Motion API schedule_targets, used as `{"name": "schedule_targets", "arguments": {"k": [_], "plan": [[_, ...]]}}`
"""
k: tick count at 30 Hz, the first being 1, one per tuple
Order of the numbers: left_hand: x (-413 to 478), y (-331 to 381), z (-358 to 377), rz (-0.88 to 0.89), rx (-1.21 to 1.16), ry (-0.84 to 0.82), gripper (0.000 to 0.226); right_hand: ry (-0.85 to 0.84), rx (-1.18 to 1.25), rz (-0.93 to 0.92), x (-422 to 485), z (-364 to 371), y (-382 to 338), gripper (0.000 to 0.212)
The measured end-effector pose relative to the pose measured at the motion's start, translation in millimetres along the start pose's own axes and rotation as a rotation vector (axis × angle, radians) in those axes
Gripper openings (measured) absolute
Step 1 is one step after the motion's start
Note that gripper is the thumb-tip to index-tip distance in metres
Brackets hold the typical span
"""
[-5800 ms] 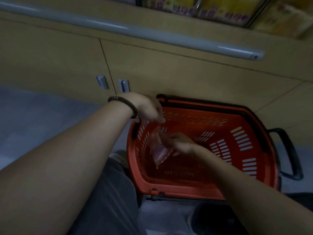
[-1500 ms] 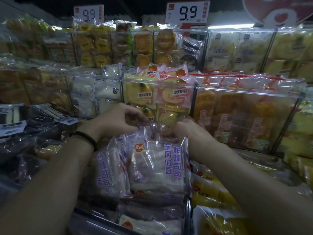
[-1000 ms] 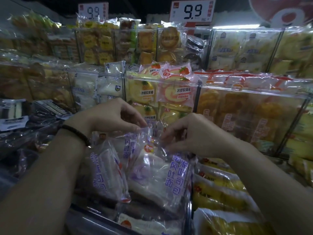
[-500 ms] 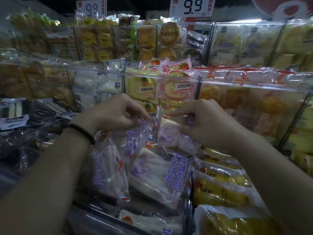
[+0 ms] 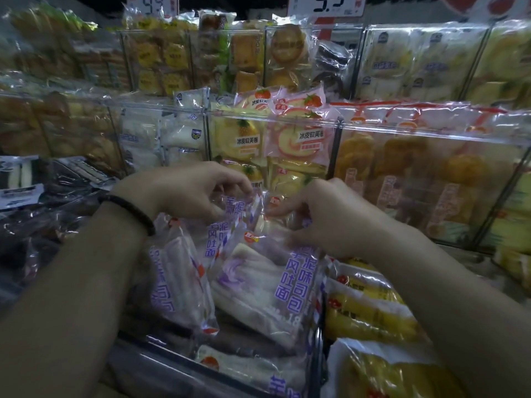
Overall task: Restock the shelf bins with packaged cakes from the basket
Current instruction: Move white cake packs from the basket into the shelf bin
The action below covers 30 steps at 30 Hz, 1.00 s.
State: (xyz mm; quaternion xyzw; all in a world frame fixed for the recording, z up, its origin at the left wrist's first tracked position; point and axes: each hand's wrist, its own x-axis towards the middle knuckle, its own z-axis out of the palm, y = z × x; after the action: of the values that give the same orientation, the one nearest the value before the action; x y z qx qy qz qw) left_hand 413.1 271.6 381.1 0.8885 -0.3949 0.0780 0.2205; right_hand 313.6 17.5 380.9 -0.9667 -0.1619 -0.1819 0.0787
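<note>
Clear-wrapped cakes with purple print fill the near shelf bin [image 5: 317, 349]. One packet [image 5: 258, 285] lies tilted on top and another [image 5: 181, 280] stands on edge to its left. My left hand [image 5: 186, 191] pinches the top edge of an upright purple packet [image 5: 234, 211] at the back of the bin. My right hand [image 5: 324, 214] presses down on a purple packet [image 5: 275, 225] just right of it, fingers curled on its wrapper. The basket is out of view.
A clear bin [image 5: 339, 124] behind holds yellow and pink roll cakes [image 5: 298, 139]. Yellow packets [image 5: 365, 308] lie to the right of the purple ones, dark-wrapped goods [image 5: 37, 225] to the left. Price signs [image 5: 326, 4] hang above the top shelf.
The view went from the orange basket on the floor up to the shelf. Over the last second my right hand lifted a purple packet, then brought it down into the bin's back row.
</note>
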Motion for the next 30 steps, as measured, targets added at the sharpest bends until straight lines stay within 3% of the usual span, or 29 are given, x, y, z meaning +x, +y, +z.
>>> {"name": "schedule_targets", "arguments": {"k": [7,17,23,26,28,30], "plan": [[6,1,4,0.102,0.009,0.087,0.065,0.157,-0.110,0.088,3,0,1,0.048],[10,-3,10,0.038,0.039,0.036,0.062,0.049,-0.145,0.125,10,13,-5,0.048],[-12,13,-18,-0.020,-0.015,0.034,0.065,-0.225,-0.072,0.076,3,-33,-18,0.051],[-30,30,-40,-0.037,0.025,0.128,0.051,-0.088,-0.011,0.111,-6,-54,-25,0.036],[-41,38,-47,-0.058,0.137,0.068,0.037,-0.007,0.037,0.132,-17,-55,-31,0.021],[-48,43,-44,-0.139,0.217,-0.090,0.032,-0.083,0.074,0.144,-29,-47,-43,0.020]]}}
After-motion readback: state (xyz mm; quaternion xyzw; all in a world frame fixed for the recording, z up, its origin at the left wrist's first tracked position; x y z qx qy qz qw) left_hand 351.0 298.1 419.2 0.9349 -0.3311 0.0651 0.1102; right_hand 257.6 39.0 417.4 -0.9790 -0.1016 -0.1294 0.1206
